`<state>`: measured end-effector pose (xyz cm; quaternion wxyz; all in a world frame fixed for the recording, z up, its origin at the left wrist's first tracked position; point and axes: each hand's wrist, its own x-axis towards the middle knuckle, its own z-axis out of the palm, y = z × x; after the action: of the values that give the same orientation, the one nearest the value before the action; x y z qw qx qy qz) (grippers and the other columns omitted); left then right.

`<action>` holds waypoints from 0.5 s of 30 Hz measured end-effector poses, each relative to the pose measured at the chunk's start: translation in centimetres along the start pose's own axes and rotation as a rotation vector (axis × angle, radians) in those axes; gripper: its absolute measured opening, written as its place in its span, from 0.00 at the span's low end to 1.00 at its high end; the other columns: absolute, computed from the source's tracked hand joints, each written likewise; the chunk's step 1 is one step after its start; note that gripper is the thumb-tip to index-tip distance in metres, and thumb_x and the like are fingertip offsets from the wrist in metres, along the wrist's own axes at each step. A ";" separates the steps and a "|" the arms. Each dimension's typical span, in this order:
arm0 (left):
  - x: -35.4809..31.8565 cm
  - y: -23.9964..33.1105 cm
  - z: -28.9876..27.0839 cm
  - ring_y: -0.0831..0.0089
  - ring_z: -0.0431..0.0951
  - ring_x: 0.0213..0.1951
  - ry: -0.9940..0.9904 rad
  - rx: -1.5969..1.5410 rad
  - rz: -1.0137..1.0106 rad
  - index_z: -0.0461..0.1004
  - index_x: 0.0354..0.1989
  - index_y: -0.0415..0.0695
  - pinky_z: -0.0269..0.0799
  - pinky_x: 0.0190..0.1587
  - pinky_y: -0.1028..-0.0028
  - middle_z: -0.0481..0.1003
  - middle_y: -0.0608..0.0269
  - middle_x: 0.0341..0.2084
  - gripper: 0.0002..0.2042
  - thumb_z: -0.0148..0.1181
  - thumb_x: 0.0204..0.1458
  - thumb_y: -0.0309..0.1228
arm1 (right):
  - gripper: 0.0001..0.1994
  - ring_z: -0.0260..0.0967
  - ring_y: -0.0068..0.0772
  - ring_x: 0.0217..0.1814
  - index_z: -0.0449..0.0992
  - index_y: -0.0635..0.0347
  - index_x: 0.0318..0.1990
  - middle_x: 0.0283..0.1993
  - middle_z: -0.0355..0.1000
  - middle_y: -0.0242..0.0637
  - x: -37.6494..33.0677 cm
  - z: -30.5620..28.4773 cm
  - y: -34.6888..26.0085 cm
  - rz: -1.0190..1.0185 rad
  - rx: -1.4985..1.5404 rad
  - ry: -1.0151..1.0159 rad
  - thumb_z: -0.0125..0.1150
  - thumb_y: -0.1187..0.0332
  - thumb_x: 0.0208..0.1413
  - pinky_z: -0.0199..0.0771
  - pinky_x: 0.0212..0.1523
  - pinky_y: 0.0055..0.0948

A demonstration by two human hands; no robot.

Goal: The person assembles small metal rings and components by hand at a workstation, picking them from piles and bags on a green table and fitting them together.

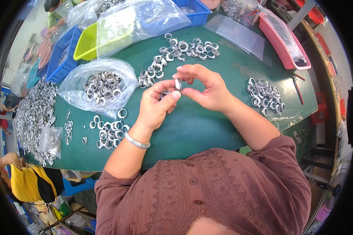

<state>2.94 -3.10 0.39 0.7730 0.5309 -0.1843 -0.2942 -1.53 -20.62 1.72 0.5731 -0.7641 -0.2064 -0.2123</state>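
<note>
Above the middle of the green table, my left hand [155, 103] pinches a small metal ring clamp [178, 84] between thumb and fingers. A second ring clamp [164, 94] is tucked in the same hand's curled fingers. My right hand [208, 88] curves round from the other side, its thumb and fingertips at the edge of the pinched clamp. Beyond my hands lies a loose spread of ring clamps [183, 46]. Left of my left hand, an opened clear plastic bag [72, 92] contains many more. Another group of clamps [110, 133] sits beside my left forearm.
Further clamps [264, 96] lie in a cluster at the right. A big heap of metal parts [35, 117] covers the left end. Blue [62, 55], lime [86, 43] and pink [280, 43] bins stand along the far side. Clear plastic sheets [239, 37] lie flat there. Other people are at left.
</note>
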 end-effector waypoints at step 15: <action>0.2 -0.7 -0.8 0.84 0.64 0.22 -0.140 -0.017 0.161 0.67 0.48 0.39 0.59 0.21 0.85 0.68 0.69 0.26 0.18 0.58 0.47 0.21 | 0.28 0.68 0.35 0.40 0.66 0.61 0.50 0.41 0.70 0.37 0.5 -0.1 -1.1 -0.300 -0.290 -0.024 0.61 0.83 0.35 0.70 0.38 0.29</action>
<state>3.32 -2.85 -0.54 0.7840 0.4860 -0.2772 -0.2691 -1.79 -20.41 2.91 0.4165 -0.8019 -0.2917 -0.3137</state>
